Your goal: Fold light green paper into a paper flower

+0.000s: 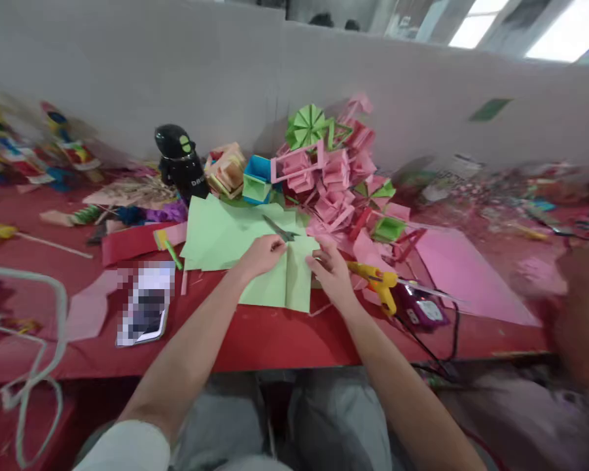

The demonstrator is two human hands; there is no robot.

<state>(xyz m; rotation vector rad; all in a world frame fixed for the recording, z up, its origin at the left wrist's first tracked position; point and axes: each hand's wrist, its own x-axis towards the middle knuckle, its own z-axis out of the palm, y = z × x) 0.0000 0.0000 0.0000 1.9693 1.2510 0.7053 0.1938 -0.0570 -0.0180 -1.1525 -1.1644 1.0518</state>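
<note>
Red tabletop (285,340) below, creased green paper (299,282) lies between left grip (262,256) and right grip (332,271), pinched by both.

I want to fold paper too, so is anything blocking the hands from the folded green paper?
Nothing visible does. The left hand and right hand are right at the folded green paper, one toward each side. The scissors lie by its far edge, not between it and either hand.

- One head-worn camera looks forward and down over the near edge of the red table (285,343); the wearer's lap (341,418) shows below.
- Left hand (261,256) and right hand (332,269) are close, near mid-frame.
- A grey wall (127,59) stands past the far edge.
</note>
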